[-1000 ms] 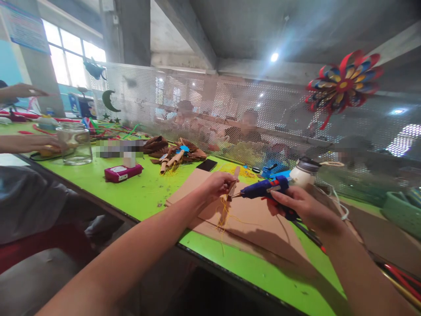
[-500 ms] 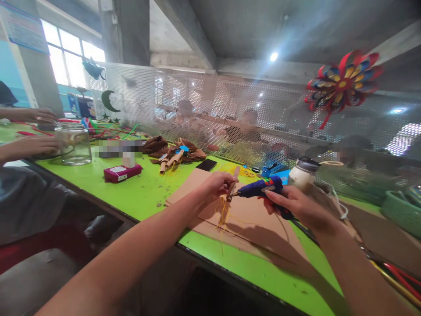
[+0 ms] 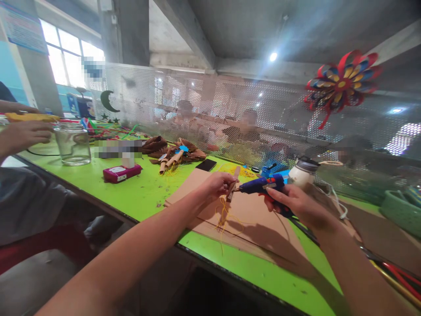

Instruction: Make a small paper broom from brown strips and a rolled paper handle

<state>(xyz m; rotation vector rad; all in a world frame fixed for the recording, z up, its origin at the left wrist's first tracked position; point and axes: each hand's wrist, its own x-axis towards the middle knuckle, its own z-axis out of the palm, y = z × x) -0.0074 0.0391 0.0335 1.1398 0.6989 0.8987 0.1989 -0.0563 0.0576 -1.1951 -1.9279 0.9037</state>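
My left hand (image 3: 221, 184) pinches a narrow brown strip (image 3: 235, 176), held tilted above a stack of brown cardboard sheets (image 3: 259, 237). Thin yellow strings (image 3: 224, 217) hang from the strip's lower end. My right hand (image 3: 292, 204) is wrapped round a blue hot glue gun (image 3: 261, 185), its fingers by the red trigger. The gun's nozzle points left and is at or very close to the strip; whether it touches I cannot tell. Any glue there is too small to make out.
On the green table (image 3: 151, 193) lie a black phone (image 3: 206, 165), a maroon power strip (image 3: 121, 172) and brown paper crafts (image 3: 177, 153). A glass jar (image 3: 72, 145) stands left, near a co-worker's hands (image 3: 24, 134). A white bottle (image 3: 301, 172) stands behind my right hand. Perforated panels (image 3: 204, 105) line the back.
The glue gun's nozzle has shifted slightly up and right along the strip. My left hand stays nearly still. At the left, the co-worker's hands now hold something yellow.
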